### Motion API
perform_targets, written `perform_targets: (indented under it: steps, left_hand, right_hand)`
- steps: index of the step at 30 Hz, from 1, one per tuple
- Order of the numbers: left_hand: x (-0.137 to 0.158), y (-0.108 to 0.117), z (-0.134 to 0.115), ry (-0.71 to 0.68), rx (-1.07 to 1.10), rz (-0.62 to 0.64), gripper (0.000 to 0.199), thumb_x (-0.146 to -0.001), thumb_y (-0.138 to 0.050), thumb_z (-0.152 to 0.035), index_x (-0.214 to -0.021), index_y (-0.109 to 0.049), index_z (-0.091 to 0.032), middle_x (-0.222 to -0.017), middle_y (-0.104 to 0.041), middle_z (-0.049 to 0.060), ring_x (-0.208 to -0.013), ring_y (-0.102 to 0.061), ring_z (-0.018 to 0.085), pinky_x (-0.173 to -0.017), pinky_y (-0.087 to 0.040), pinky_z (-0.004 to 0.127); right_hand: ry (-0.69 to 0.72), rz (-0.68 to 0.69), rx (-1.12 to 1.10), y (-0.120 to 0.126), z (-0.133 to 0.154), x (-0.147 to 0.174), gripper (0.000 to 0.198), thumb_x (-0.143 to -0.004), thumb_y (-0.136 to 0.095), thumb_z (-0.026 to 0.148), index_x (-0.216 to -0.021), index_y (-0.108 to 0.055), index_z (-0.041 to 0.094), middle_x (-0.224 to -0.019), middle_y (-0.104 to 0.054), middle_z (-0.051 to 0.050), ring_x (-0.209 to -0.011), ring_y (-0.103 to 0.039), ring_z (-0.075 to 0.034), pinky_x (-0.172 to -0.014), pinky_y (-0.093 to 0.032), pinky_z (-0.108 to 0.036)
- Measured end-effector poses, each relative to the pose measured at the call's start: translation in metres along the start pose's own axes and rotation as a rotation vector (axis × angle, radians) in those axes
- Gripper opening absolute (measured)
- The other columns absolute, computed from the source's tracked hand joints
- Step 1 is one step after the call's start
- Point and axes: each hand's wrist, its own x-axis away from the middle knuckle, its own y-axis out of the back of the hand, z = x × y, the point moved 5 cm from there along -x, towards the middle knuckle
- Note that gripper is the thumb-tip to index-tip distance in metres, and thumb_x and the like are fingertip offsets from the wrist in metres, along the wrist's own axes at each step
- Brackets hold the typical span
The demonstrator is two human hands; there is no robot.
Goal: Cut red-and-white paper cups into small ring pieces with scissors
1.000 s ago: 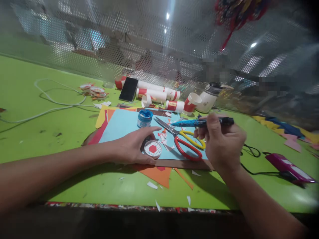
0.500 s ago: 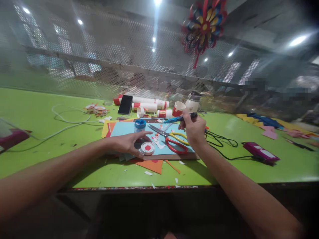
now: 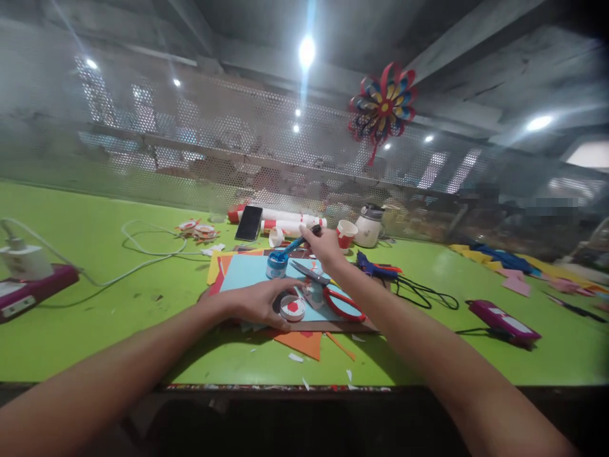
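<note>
My right hand (image 3: 326, 246) pinches a paintbrush (image 3: 295, 244) with blue on its handle and a dark end. The brush slants down to the left, its tip in the mouth of a small jar of blue paint (image 3: 276, 265). My left hand (image 3: 259, 301) curls round a white round piece (image 3: 292, 308) with a red hexagon on its face, thumb below and fingers above. The hand hides part of that piece. Scissors (image 3: 328, 287) with red and yellow handles lie open between my hands, on light blue paper (image 3: 247, 273), partly under my right forearm.
Behind stand a red and white cup (image 3: 346, 234) and a white kettle (image 3: 368, 225). A phone (image 3: 248, 223) leans near white tubes (image 3: 290, 218). A blue glue gun (image 3: 375, 266) and a purple power strip (image 3: 504, 322) with cords lie right. Orange paper scraps (image 3: 302, 344) lie in front.
My right hand has moved left and down, bringing the brush tip from above the scissors into the paint jar. My left hand keeps its grip on the round piece. The view has tilted up.
</note>
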Motion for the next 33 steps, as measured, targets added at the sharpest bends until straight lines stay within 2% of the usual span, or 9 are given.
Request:
perform_targets:
  steps: [5, 10, 15, 17, 19, 22, 26, 30, 33]
  left_hand:
    - [0.000, -0.002, 0.003, 0.003, -0.019, -0.035, 0.091, -0.067, -0.074, -0.043, -0.142, -0.032, -0.014, -0.143, -0.043, 0.017, -0.128, -0.044, 0.031, -0.107, -0.035, 0.042]
    - [0.001, -0.002, 0.003, 0.012, -0.053, -0.048, 0.090, -0.066, -0.073, -0.043, -0.142, -0.033, -0.018, -0.144, -0.042, 0.014, -0.128, -0.044, 0.032, -0.106, -0.036, 0.043]
    - [0.000, -0.002, -0.002, -0.008, -0.086, -0.074, 0.075, -0.070, -0.068, -0.051, -0.133, -0.044, -0.017, -0.138, -0.049, 0.015, -0.122, -0.049, 0.032, -0.102, -0.040, 0.043]
    - [-0.001, -0.002, -0.003, -0.019, -0.084, -0.076, 0.069, -0.071, -0.068, -0.052, -0.128, -0.049, -0.018, -0.133, -0.053, 0.014, -0.118, -0.052, 0.032, -0.099, -0.042, 0.042]
    - [-0.002, -0.002, -0.002, -0.015, -0.080, -0.076, 0.067, -0.071, -0.068, -0.050, -0.128, -0.050, -0.018, -0.130, -0.056, 0.013, -0.117, -0.053, 0.032, -0.096, -0.043, 0.042]
    - [-0.002, -0.002, 0.000, -0.007, -0.078, -0.088, 0.065, -0.074, -0.066, -0.049, -0.129, -0.048, -0.018, -0.126, -0.059, 0.012, -0.111, -0.057, 0.032, -0.091, -0.046, 0.040]
    - [-0.001, -0.001, 0.000, -0.001, -0.091, -0.104, 0.075, -0.071, -0.067, -0.053, -0.133, -0.044, -0.016, -0.130, -0.057, 0.015, -0.114, -0.056, 0.032, -0.094, -0.045, 0.042]
    - [0.000, -0.002, -0.001, 0.024, -0.130, -0.125, 0.078, -0.070, -0.068, -0.055, -0.133, -0.045, -0.016, -0.131, -0.056, 0.016, -0.118, -0.053, 0.033, -0.099, -0.042, 0.045]
    - [0.000, -0.003, -0.001, 0.016, -0.144, -0.143, 0.069, -0.072, -0.065, -0.054, -0.128, -0.050, -0.017, -0.129, -0.057, 0.015, -0.115, -0.054, 0.032, -0.097, -0.043, 0.046]
  right_hand:
    - [0.025, 0.131, 0.222, -0.027, -0.010, -0.006, 0.029, -0.091, -0.057, 0.034, -0.113, -0.059, 0.015, -0.110, -0.063, -0.006, -0.090, -0.064, -0.020, -0.075, -0.055, -0.038]
    - [0.137, 0.127, 0.454, -0.010, -0.006, 0.010, 0.029, -0.092, -0.056, 0.034, -0.114, -0.058, 0.015, -0.109, -0.063, -0.006, -0.087, -0.064, -0.018, -0.074, -0.055, -0.037]
    - [0.404, 0.074, 0.763, 0.007, 0.043, 0.032, 0.043, -0.091, -0.056, 0.037, -0.129, -0.049, 0.019, -0.131, -0.052, -0.010, -0.112, -0.055, -0.026, -0.091, -0.046, -0.049]
    - [0.536, 0.191, 0.907, -0.006, 0.067, 0.036, 0.052, -0.089, -0.059, 0.038, -0.135, -0.044, 0.022, -0.139, -0.044, -0.011, -0.125, -0.044, -0.031, -0.099, -0.038, -0.055]
    - [0.600, 0.383, 1.062, -0.029, 0.082, 0.034, 0.049, -0.087, -0.062, 0.036, -0.131, -0.048, 0.021, -0.135, -0.048, -0.009, -0.125, -0.044, -0.031, -0.099, -0.037, -0.057]
    - [0.532, 0.632, 1.286, -0.066, 0.085, 0.022, 0.035, -0.089, -0.061, 0.033, -0.120, -0.056, 0.017, -0.124, -0.057, -0.009, -0.112, -0.056, -0.026, -0.093, -0.045, -0.051]
    - [0.384, 0.840, 1.472, -0.094, 0.072, 0.011, 0.028, -0.091, -0.058, 0.032, -0.113, -0.059, 0.015, -0.112, -0.063, -0.007, -0.094, -0.064, -0.020, -0.080, -0.053, -0.041]
    - [0.395, 0.894, 1.508, -0.094, 0.066, 0.008, 0.028, -0.091, -0.058, 0.032, -0.113, -0.059, 0.015, -0.112, -0.063, -0.007, -0.094, -0.064, -0.020, -0.079, -0.054, -0.040]
    - [0.425, 0.863, 1.500, -0.073, 0.073, -0.003, 0.030, -0.091, -0.058, 0.033, -0.114, -0.059, 0.015, -0.114, -0.062, -0.007, -0.096, -0.063, -0.021, -0.081, -0.053, -0.041]
